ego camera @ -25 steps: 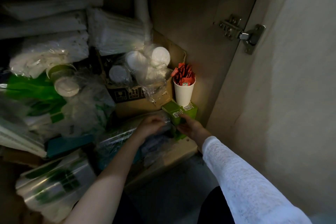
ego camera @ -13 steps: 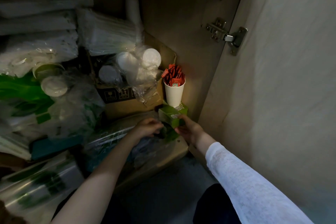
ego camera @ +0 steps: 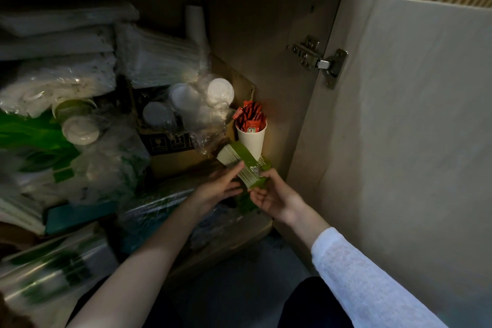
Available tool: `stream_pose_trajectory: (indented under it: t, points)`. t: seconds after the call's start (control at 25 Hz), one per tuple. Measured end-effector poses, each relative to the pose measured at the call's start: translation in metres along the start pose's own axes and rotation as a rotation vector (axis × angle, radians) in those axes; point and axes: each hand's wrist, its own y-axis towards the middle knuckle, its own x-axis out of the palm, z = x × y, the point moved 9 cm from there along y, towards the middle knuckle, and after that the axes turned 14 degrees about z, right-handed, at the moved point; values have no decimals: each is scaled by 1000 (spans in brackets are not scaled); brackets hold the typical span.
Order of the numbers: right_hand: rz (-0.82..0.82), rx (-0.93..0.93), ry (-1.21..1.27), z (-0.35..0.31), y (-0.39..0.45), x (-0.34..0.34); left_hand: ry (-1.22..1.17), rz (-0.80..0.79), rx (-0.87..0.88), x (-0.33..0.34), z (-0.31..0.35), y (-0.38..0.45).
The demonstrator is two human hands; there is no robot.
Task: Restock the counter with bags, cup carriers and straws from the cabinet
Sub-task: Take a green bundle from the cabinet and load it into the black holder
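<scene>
I see one green stack [ego camera: 243, 165], long axis slanting up-left; right hand [ego camera: 271, 194] pinches its near end; left hand [ego camera: 221, 186] flat-fingered against its side.

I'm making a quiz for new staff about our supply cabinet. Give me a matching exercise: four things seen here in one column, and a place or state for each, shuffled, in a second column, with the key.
Things
1. green stack of folded cardboard
2. white paper cup
3. metal hinge
4. brown cardboard box

Places or states
A. joins the open door to the cabinet wall
B. sits behind clear plastic sleeves of white lids
C. held between the left hand and the right hand
D. stands upright at the cabinet's right wall, filled with red sachets

Pairs: 1-C, 2-D, 3-A, 4-B
</scene>
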Motion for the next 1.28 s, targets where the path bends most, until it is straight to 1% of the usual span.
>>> stream_pose_trajectory:
  t: [0.08, 0.2, 0.28, 0.52, 0.6, 0.72, 0.8, 0.88, 1.04, 1.28]
  points:
    - [-85, 51, -26, 7, -15, 10, -139, -16, 2, -1, 4, 1]
    - [-186, 111, -48, 21, -25, 21, -309, -99, 14, 5, 14, -4]
    - [-220, 148, -37, 30, -23, 24, -331, -118, 34, 7, 18, -9]
    - [-176, 180, -50, 39, -25, 20, -20, -6, 154, -1, 27, -22]
    - [-168, 194, -50, 40, -26, 23, 21, 36, 189, -5, 31, -24]
    - [-156, 253, 33, 40, -25, 28, 8, 101, 220, -16, 30, -22]
    - [-133, 296, 68, 43, -24, 32, 54, 128, 204, -24, 25, -17]
    - [-123, 347, 43, 50, -22, 36, 123, 174, 169, -36, 18, -12]
    - [-121, 375, 5, 57, -24, 44, 166, 157, 182, -43, 18, -10]
    - [-32, 455, 30, 64, -39, 51, 169, 91, 134, -35, 37, -36]
